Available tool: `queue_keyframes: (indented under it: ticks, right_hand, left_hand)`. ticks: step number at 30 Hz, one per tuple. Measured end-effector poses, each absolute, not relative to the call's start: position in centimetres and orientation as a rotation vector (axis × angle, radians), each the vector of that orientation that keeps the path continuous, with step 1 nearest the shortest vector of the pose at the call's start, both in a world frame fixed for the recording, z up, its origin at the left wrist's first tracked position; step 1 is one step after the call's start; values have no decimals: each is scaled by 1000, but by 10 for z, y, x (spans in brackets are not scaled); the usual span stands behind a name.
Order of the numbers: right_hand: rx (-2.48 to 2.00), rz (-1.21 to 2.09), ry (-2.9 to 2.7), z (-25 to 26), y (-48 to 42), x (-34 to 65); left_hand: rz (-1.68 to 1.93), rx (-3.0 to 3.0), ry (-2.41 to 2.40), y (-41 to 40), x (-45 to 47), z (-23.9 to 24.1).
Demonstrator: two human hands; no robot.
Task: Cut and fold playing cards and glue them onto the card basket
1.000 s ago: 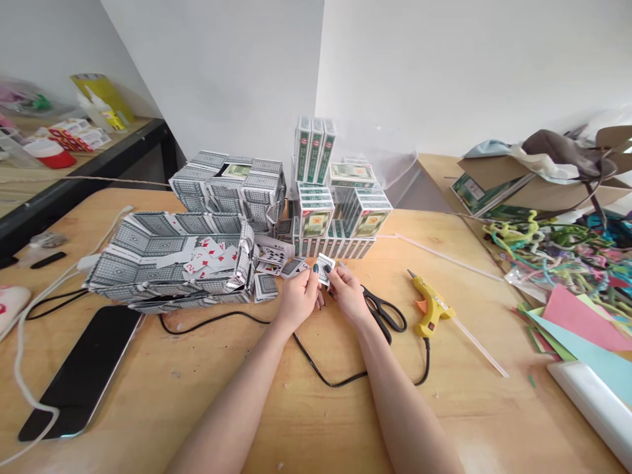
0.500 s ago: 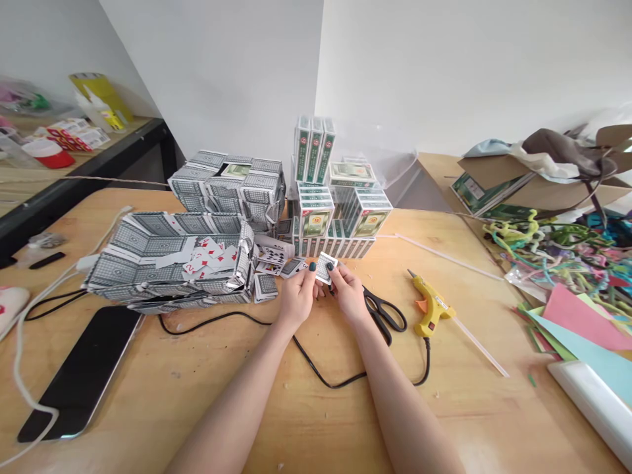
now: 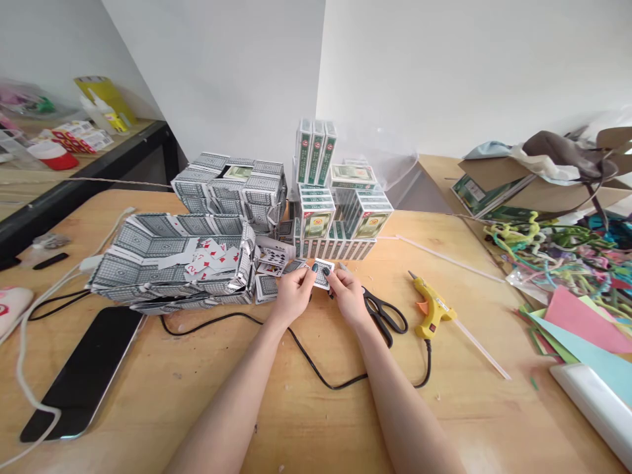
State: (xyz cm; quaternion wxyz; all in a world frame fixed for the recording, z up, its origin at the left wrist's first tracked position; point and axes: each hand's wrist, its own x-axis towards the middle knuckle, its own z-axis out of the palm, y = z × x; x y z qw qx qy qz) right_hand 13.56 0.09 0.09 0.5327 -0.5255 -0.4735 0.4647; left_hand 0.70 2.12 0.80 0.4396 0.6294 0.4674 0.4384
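Between my two hands is a playing card (image 3: 322, 276), its patterned back facing me. My left hand (image 3: 295, 290) pinches its left side between thumb and fingers. On the opposite side my right hand (image 3: 345, 293) grips the card the same way. Loose playing cards (image 3: 271, 260) lie just left of my hands, some face up. Farther left stands an open box built of folded cards (image 3: 143, 253), with several red-suited cards (image 3: 210, 255) inside. Black-handled scissors (image 3: 385, 316) lie beside my right hand, their blades partly hidden behind it.
Boxed card decks (image 3: 316, 217) are stacked behind my hands, next to another folded-card structure (image 3: 232, 187). A yellow glue gun (image 3: 430, 306) lies at right, its black cord (image 3: 316, 372) crossing under my arms. A phone (image 3: 83, 375) lies front left; coloured paper (image 3: 590, 322) and pipe cleaners (image 3: 567, 253) at right.
The card between my hands has turned slightly and tipped flatter. My left hand has shifted a little to the left. The view has moved very slightly.
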Motion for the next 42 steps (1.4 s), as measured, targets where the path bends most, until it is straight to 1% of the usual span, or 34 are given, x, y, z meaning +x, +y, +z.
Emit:
queue_keyframes:
  ticks: [3, 9, 15, 31, 42]
  right_hand:
    - [-1244, 1132, -1108, 0, 1, 136]
    - [-1238, 1146, -1076, -3, 1, 138]
    - [-1230, 1156, -1063, -2, 1, 137]
    - [-1243, 1202, -1155, 4, -1, 135]
    - [-1174, 1240, -1064, 3, -1, 134]
  left_hand:
    - [1042, 1539, 1106, 21, 7, 8]
    - [1043, 1630, 1159, 18, 8, 5]
    - [1098, 1456, 1044, 21, 10, 3]
    - [1074, 1546, 1084, 24, 6, 16]
    - [1015, 1355, 1068, 25, 11, 8]
